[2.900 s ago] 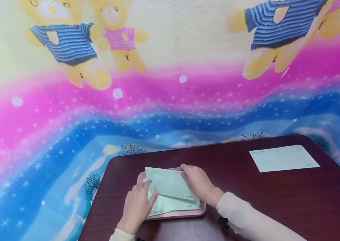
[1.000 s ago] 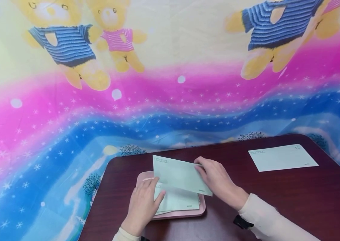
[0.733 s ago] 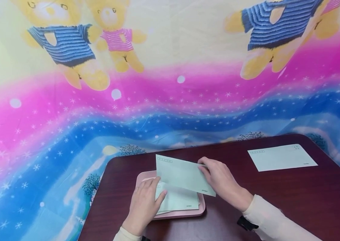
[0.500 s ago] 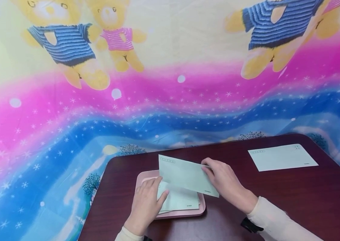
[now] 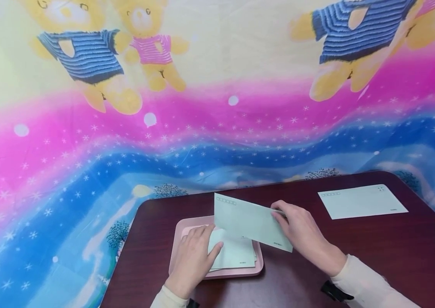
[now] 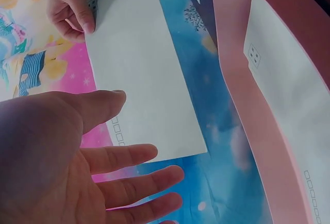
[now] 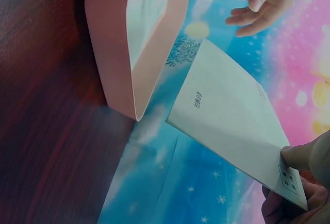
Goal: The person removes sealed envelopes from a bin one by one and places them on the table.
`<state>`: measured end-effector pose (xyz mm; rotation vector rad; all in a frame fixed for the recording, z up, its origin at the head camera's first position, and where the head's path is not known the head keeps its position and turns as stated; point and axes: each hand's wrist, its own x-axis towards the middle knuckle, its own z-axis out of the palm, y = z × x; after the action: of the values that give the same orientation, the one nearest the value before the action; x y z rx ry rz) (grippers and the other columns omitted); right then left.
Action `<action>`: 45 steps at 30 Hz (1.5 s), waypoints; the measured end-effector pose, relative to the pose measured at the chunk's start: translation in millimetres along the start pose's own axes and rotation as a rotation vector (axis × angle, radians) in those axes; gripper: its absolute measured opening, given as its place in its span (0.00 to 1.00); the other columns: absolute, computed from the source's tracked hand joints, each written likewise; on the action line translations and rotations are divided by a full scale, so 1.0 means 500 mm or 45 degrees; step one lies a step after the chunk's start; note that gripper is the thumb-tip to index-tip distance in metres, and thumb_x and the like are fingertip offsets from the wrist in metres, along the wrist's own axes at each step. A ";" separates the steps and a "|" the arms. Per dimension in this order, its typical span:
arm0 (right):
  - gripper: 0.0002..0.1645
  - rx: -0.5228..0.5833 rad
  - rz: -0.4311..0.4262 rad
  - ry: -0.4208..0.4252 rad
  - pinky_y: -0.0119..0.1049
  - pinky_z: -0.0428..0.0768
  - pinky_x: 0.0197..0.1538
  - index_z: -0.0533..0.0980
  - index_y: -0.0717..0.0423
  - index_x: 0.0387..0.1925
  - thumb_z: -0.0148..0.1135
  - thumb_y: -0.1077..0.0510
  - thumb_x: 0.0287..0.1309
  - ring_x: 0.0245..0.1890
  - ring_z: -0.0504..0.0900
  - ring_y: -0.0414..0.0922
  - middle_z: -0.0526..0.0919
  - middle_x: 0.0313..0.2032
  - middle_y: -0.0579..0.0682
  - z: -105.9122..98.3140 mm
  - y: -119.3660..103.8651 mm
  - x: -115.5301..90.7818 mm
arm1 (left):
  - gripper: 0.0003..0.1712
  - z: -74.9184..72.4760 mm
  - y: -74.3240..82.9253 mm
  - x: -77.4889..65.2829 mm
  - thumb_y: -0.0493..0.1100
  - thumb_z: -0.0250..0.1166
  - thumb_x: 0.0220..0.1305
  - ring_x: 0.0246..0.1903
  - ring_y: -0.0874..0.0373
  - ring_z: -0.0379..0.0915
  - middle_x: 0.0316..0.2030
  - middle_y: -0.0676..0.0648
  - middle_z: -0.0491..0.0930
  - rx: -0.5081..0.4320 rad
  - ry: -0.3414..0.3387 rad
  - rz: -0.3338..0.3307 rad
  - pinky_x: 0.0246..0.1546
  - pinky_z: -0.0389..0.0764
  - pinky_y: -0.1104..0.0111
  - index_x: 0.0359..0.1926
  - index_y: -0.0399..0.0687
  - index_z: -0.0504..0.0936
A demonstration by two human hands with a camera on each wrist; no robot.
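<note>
A pale green envelope [image 5: 250, 220] is tilted up over the tray in the head view. My right hand [image 5: 310, 235] pinches it by its right end, thumb [image 7: 301, 157] on one face and fingers behind, as the right wrist view shows. The left hand [image 5: 194, 259] hovers over the tray's left side; its spread fingers hold nothing in the left wrist view, and the envelope [image 6: 142, 64] is apart from them there. Beneath, the pink tray [image 5: 236, 274] holds more envelopes [image 5: 236, 252], stacked a little unevenly and partly hidden by the left hand and the raised envelope.
Another envelope [image 5: 362, 203] lies flat at the far right of the dark brown table [image 5: 394, 252]. A patterned cloth backdrop [image 5: 217, 141] with bears and snowflakes hangs right behind the table's far edge.
The envelope was lifted off the stack and has moved right and up with my right hand. My left hand has let go of the stack area and shifted slightly right.
</note>
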<state>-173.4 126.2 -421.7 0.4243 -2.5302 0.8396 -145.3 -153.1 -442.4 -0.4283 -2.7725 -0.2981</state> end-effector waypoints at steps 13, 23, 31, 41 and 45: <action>0.08 -0.021 0.051 0.011 0.31 0.69 0.29 0.81 0.50 0.40 0.69 0.63 0.61 0.25 0.73 0.36 0.89 0.34 0.47 -0.027 0.027 -0.019 | 0.28 0.005 0.023 0.008 0.57 0.66 0.66 0.55 0.48 0.79 0.53 0.45 0.84 -0.009 -0.019 0.039 0.50 0.80 0.54 0.61 0.47 0.80; 0.09 -0.039 0.052 0.048 0.31 0.69 0.29 0.81 0.48 0.39 0.70 0.64 0.59 0.24 0.70 0.33 0.87 0.32 0.43 -0.038 0.039 -0.042 | 0.28 0.017 0.039 0.010 0.56 0.68 0.65 0.53 0.50 0.80 0.51 0.46 0.85 0.003 -0.019 0.111 0.48 0.80 0.55 0.61 0.47 0.79; 0.09 -0.062 0.022 0.086 0.30 0.68 0.28 0.80 0.48 0.38 0.70 0.64 0.59 0.23 0.68 0.31 0.87 0.32 0.45 -0.050 0.058 -0.055 | 0.28 0.025 0.045 0.013 0.56 0.67 0.66 0.52 0.50 0.80 0.51 0.46 0.84 0.003 -0.019 0.132 0.48 0.80 0.55 0.61 0.46 0.79; 0.11 -0.089 0.044 0.119 0.30 0.69 0.27 0.80 0.50 0.39 0.71 0.66 0.56 0.23 0.73 0.33 0.89 0.32 0.47 -0.070 0.082 -0.072 | 0.29 0.034 0.059 0.022 0.57 0.66 0.67 0.55 0.50 0.79 0.53 0.46 0.84 -0.033 -0.062 0.124 0.52 0.80 0.54 0.62 0.49 0.78; 0.12 -0.094 0.040 0.137 0.31 0.68 0.27 0.80 0.50 0.39 0.71 0.66 0.55 0.24 0.73 0.34 0.88 0.31 0.47 -0.072 0.092 -0.076 | 0.29 0.035 0.066 0.025 0.57 0.65 0.67 0.55 0.50 0.79 0.54 0.46 0.84 -0.033 -0.082 0.126 0.52 0.80 0.54 0.63 0.48 0.78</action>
<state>-148.8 189.5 -437.1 0.3082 -2.4649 0.7569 -150.6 -114.8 -449.3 -0.5889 -2.8009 -0.3024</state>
